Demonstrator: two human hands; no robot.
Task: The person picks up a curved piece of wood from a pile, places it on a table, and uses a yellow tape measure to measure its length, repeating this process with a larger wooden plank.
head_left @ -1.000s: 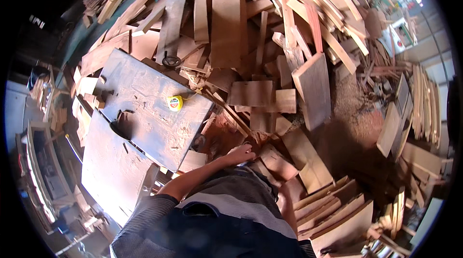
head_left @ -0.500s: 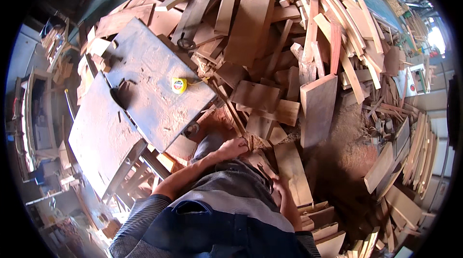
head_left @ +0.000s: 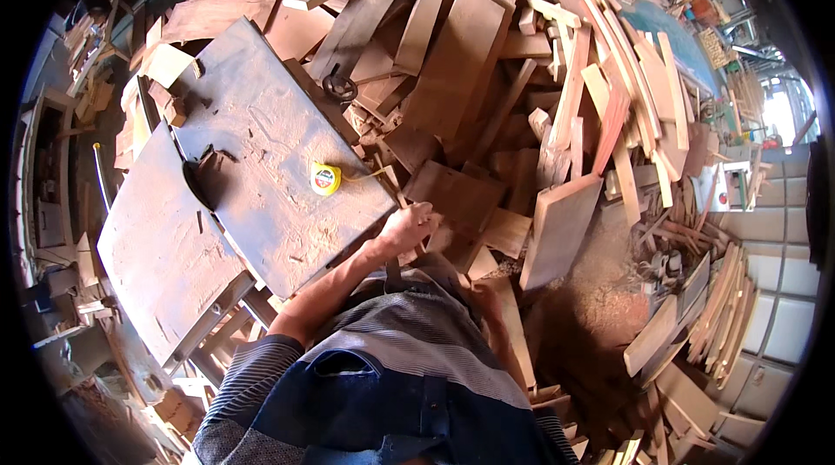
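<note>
My left hand (head_left: 407, 228) is closed, fingers curled, just off the right-hand corner of the dusty metal saw table (head_left: 287, 130). Whatever it may grip is hidden by the fingers. A thin wooden strip (head_left: 392, 185) stands at the same corner, just beyond the hand. On the table lies a yellow tape measure (head_left: 325, 178), its tape drawn out a little toward that corner. Low at my right side, my right hand (head_left: 481, 296) is in shadow beside a board (head_left: 511, 326); its fingers do not show clearly.
A big heap of boards and offcuts (head_left: 461, 56) fills the space ahead. One thick board (head_left: 557, 226) stands tilted at the right, beside a mound of sawdust (head_left: 600, 291). Small wood blocks (head_left: 167, 104) sit at the table's far left edge. A black handwheel (head_left: 339, 85) is beyond the table.
My left hand has risen from near my knee to the saw table's corner. My right hand has drawn up slightly, and the view has turned a little.
</note>
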